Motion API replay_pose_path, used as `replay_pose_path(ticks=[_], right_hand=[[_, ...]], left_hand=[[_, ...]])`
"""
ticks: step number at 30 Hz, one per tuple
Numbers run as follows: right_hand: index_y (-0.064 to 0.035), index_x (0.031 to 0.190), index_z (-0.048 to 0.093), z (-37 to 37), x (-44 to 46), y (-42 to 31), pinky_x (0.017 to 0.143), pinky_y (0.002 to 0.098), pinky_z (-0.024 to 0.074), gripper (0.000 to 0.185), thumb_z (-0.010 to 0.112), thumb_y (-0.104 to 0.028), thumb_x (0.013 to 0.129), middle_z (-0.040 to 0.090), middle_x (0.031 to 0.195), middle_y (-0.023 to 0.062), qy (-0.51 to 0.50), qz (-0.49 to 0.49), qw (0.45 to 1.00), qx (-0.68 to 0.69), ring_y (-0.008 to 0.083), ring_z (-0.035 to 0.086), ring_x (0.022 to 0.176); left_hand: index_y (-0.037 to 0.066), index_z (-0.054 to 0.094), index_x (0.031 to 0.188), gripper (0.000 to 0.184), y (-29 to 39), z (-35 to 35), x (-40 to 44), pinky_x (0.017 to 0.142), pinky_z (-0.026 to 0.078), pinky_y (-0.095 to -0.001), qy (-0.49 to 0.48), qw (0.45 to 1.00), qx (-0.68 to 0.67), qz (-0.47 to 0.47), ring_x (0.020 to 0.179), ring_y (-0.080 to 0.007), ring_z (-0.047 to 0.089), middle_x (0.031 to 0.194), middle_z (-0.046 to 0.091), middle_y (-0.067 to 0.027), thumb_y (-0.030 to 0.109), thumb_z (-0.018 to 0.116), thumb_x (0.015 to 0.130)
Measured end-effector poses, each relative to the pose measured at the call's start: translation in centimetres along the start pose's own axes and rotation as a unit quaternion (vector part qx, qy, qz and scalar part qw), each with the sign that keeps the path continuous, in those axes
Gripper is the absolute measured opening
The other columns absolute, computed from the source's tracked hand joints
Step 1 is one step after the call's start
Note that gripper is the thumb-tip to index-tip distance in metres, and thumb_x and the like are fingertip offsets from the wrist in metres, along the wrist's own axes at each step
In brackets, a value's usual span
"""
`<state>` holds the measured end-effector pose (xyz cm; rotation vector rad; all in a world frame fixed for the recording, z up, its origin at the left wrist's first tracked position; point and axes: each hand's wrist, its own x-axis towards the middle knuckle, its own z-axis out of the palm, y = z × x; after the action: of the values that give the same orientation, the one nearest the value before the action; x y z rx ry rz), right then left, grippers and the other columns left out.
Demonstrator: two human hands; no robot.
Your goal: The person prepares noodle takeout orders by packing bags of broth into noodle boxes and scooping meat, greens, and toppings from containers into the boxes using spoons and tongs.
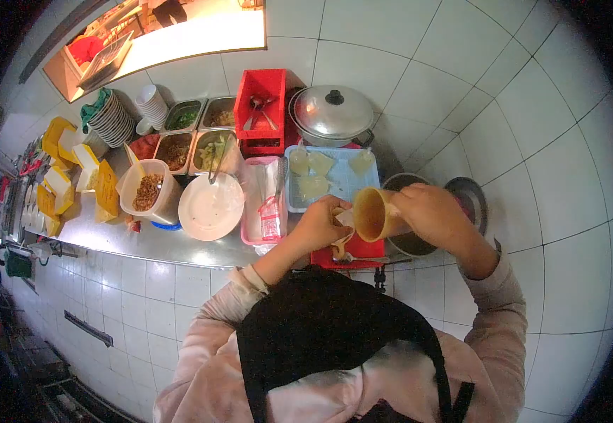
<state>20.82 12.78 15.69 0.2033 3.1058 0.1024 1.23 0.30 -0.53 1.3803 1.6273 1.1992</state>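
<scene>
My right hand (426, 211) is wrapped round a yellowish cup (371, 215), tilted with its mouth toward my left hand. My left hand (324, 224) pinches a small clear plastic bag (344, 218) beside the cup's rim. Below the hands lies a red tray (320, 259) with a spoon (366, 259) on it. Just beyond my hands, a light blue basket (296, 201) holds several filled, pale plastic bags (313, 186). A large dark-rimmed pot (413, 243) stands under my right hand.
A lidded metal pot (335, 113) stands behind the basket. To the left are a pink tray (251, 204), a white plate (211, 206), a tub of brown food (149, 190), metal food pans (175, 151), stacked plates (111, 120) and yellow boxes (106, 190). Tiled wall rises at right.
</scene>
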Motion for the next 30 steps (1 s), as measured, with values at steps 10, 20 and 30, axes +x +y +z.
replay_pose_path(ticks=[10,20,30], right_hand=[[-0.0049,0.101,0.064,1.5,-1.1,1.0,0.076,0.0416,0.0525,0.020,0.057,-0.019,0.089,0.067,0.092,0.0143,0.048,0.032,0.995,0.076,0.0322,0.064,0.088],[-0.0042,0.102,0.063,20.8,-9.1,2.7,0.060,0.0273,0.0482,0.017,0.055,-0.019,0.100,0.064,0.083,0.0016,0.126,0.379,0.726,0.560,0.0106,0.057,0.064],[-0.0011,0.107,0.063,21.0,-9.5,0.5,0.069,0.0367,0.0502,0.021,0.057,-0.019,0.097,0.066,0.088,0.0130,0.317,0.334,0.793,0.399,0.0248,0.065,0.077]], left_hand=[[0.002,0.063,0.116,0.047,0.6,-0.5,-0.1,0.077,0.055,-0.0325,0.002,1.000,-0.002,-0.026,0.089,-0.0225,0.067,0.105,0.067,-0.0129,0.009,0.082,0.073],[0.001,0.063,0.116,0.044,1.3,-2.1,1.1,0.073,0.057,-0.0320,-0.034,0.999,-0.006,-0.030,0.084,-0.0207,0.068,0.119,0.060,-0.0121,0.004,0.080,0.075],[0.001,0.060,0.117,0.044,4.4,-3.0,1.4,0.063,0.052,-0.0279,-0.052,0.997,0.027,-0.052,0.073,-0.0134,0.065,0.103,0.064,-0.0092,-0.001,0.077,0.076]])
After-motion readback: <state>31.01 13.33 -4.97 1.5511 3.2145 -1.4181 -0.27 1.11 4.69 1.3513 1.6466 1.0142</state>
